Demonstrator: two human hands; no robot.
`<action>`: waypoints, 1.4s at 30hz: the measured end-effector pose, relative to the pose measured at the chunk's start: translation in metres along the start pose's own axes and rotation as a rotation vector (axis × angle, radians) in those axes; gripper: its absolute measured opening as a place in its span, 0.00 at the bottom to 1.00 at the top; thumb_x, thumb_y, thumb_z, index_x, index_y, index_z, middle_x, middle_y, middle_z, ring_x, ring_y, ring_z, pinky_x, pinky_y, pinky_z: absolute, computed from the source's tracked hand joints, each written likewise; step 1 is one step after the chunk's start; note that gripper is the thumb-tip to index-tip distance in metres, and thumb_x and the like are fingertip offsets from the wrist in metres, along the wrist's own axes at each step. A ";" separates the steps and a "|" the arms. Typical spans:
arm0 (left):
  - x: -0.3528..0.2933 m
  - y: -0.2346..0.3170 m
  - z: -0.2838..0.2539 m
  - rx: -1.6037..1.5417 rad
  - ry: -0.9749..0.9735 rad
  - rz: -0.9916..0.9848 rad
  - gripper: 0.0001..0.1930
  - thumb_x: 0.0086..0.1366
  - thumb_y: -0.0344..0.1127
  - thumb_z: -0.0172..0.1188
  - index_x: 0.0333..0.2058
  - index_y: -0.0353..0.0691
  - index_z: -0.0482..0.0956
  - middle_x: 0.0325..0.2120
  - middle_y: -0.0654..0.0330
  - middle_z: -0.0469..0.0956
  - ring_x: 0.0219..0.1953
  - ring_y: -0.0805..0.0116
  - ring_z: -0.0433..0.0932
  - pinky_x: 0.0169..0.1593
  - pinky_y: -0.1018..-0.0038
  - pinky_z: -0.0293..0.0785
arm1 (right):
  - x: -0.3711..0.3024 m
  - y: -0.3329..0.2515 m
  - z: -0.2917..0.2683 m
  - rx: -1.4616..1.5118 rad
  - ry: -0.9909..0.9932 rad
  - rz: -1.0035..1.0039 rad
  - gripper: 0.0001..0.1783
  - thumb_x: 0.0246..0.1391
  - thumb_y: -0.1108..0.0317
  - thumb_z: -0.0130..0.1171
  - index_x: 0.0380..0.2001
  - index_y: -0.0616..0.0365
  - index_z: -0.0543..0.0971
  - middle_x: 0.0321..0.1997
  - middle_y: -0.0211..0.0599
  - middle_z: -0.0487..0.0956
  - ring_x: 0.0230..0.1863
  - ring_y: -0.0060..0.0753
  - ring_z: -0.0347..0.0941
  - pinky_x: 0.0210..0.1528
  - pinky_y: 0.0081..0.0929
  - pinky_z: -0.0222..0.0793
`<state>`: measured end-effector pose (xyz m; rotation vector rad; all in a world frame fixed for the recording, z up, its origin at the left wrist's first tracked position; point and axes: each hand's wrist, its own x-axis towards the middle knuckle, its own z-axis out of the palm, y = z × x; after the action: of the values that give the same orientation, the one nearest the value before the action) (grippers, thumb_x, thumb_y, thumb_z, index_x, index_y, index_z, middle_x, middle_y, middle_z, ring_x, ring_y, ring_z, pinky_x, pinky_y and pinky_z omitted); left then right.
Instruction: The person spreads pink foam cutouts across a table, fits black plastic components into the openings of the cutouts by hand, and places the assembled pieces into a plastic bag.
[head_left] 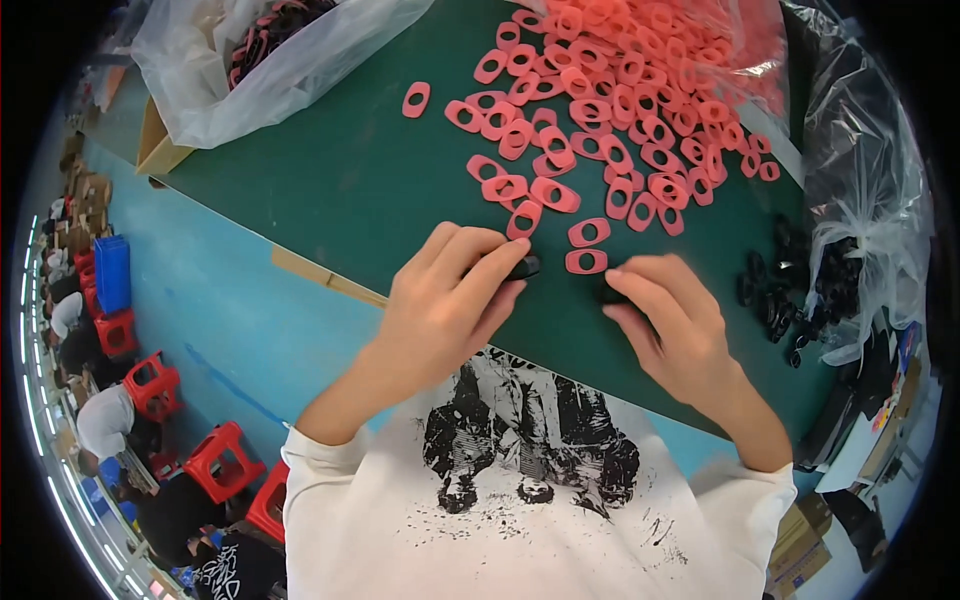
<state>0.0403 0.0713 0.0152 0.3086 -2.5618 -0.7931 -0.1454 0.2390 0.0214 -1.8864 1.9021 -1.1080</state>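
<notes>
My left hand (455, 290) is closed in a pinch on a small black oval part (524, 268), whose rounded end sticks out past the fingertips. My right hand (672, 318) is closed too, thumb and forefinger around another small black part (608, 292) that the fingers mostly cover. Between the hands lies a flat pink piece (586, 262) with a round hole, and a similar pink piece (589, 233) sits just beyond it. One more pink ring piece (524, 220) lies against my left fingertips. All of these are on the dark green table (350, 190).
A large heap of pink holed pieces (640, 90) spreads over the far table, partly under clear plastic. Black parts (785, 290) lie at the right beside a clear bag (865, 220). A plastic-lined box (200, 90) stands far left. Red stools (222, 460) and seated people are beyond the table's left edge.
</notes>
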 end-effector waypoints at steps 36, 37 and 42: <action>0.050 -0.004 0.036 0.162 -0.137 0.237 0.11 0.50 0.29 0.67 0.33 0.37 0.78 0.38 0.61 0.77 0.42 0.59 0.71 0.45 0.62 0.67 | 0.006 0.005 0.003 -0.068 -0.068 0.092 0.17 0.40 0.77 0.70 0.37 0.63 0.79 0.37 0.41 0.76 0.31 0.42 0.74 0.32 0.33 0.72; 0.051 -0.002 0.037 0.170 -0.156 0.235 0.11 0.49 0.30 0.66 0.33 0.37 0.78 0.38 0.61 0.76 0.42 0.59 0.71 0.45 0.62 0.66 | 0.005 0.005 0.005 -0.085 -0.070 0.086 0.17 0.39 0.77 0.70 0.36 0.63 0.79 0.36 0.40 0.76 0.31 0.42 0.74 0.32 0.33 0.72; 0.054 -0.003 0.040 0.226 -0.037 0.321 0.08 0.47 0.31 0.60 0.28 0.37 0.76 0.32 0.60 0.73 0.41 0.59 0.70 0.43 0.65 0.65 | 0.006 0.007 0.004 -0.108 -0.063 0.069 0.17 0.37 0.73 0.71 0.35 0.61 0.80 0.33 0.39 0.75 0.32 0.41 0.74 0.32 0.33 0.72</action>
<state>-0.0257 0.0706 0.0023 -0.0526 -2.6452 -0.3961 -0.1493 0.2316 0.0162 -1.8720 2.0121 -0.9321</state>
